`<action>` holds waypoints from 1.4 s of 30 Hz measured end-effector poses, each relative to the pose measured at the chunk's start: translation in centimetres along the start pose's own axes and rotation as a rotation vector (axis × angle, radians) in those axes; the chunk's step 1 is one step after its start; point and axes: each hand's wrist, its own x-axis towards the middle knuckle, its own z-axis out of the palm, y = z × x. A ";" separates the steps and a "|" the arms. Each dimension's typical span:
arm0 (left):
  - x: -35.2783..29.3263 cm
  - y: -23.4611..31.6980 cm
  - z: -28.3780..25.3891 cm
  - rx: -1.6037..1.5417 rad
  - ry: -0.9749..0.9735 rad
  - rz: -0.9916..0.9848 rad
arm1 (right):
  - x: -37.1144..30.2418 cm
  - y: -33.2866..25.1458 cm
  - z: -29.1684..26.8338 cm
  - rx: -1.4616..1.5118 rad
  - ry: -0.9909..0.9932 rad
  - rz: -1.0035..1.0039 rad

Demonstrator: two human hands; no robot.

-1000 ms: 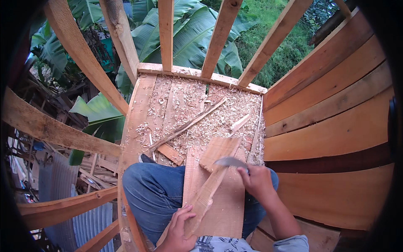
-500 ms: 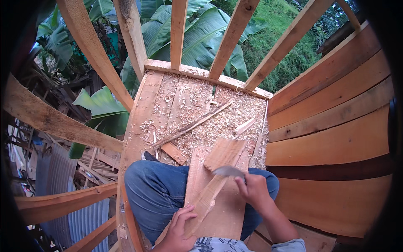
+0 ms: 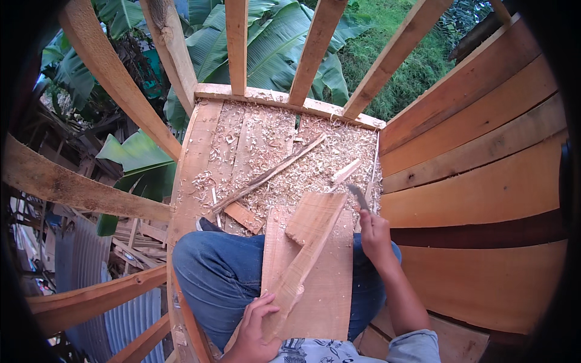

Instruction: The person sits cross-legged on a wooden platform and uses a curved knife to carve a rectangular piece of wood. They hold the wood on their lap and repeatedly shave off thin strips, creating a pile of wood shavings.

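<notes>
A paddle-shaped piece of wood (image 3: 317, 219), broad at its far end and narrow toward me, lies slantwise on a wide board (image 3: 330, 290) across my lap. My left hand (image 3: 259, 323) grips the narrow near end, its fingers lying over the wood. In my closed right hand (image 3: 376, 235) is a curved knife (image 3: 357, 195); the fist hides its handle. The blade points away from me, just right of the broad end's far corner. A ragged, partly split edge (image 3: 298, 293) shows along the right side of the narrow part.
Wood shavings (image 3: 272, 136) cover the plank floor ahead. A long stick (image 3: 266, 175), a short board offcut (image 3: 243, 216) and a pale wood sliver (image 3: 346, 172) lie there. Upright slats (image 3: 236, 48) stand at the far edge and a plank wall (image 3: 472, 199) closes the right side.
My right hand has moved forward, taking the knife from the inner corner beside the narrow part to beyond the broad end's right edge. The left hand keeps its hold on the wood.
</notes>
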 end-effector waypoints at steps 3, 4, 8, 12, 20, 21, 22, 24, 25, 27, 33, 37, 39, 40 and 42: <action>-0.1 0.1 -0.2 -0.032 -0.022 -0.011 | 0.3 0.2 -0.9 0.005 0.039 0.035; 0.0 0.1 -0.2 -0.025 -0.013 -0.009 | -0.2 -0.5 -1.0 0.057 0.018 0.071; 0.4 0.1 0.0 -0.046 -0.001 -0.025 | -1.9 -1.2 -1.5 0.146 -0.063 0.034; 0.5 0.4 -0.2 -0.071 0.000 -0.030 | -3.3 -3.3 -0.7 -0.048 -0.252 -0.311; 0.5 0.4 0.0 -0.044 0.001 -0.035 | -1.6 -2.4 -0.5 -0.263 -0.096 -0.267; 0.5 0.4 0.0 -0.044 -0.001 -0.034 | -1.8 -2.5 -0.4 -0.280 -0.091 -0.255; 0.5 0.4 0.0 -0.047 0.002 -0.029 | -1.8 -2.8 -0.5 -0.275 -0.104 -0.238; 0.5 0.5 0.1 -0.055 0.005 -0.017 | -2.0 -3.3 -1.2 -0.271 -0.129 -0.202; 0.4 0.5 0.1 -0.049 0.007 -0.014 | -2.3 -3.9 -1.6 -0.276 -0.183 -0.220; 0.5 0.6 0.1 -0.039 -0.001 -0.006 | -3.4 -5.5 -2.0 -0.290 -0.288 -0.245; 0.3 0.4 0.0 0.012 -0.034 -0.006 | -0.3 -1.6 -1.8 -0.324 -0.037 -0.137; 0.4 -0.4 0.0 0.018 -0.018 -0.003 | -3.4 -4.8 -1.4 -0.279 -0.228 -0.304; 0.4 0.3 0.0 -0.004 0.005 0.010 | -5.3 -6.3 -0.5 -0.293 -0.406 -0.472; 0.5 0.2 0.1 -0.006 -0.008 0.006 | -4.4 -5.3 -0.3 -0.257 -0.349 -0.484; 0.0 0.2 -0.1 -0.003 -0.014 -0.009 | -1.2 -2.1 -1.0 -0.262 -0.115 -0.251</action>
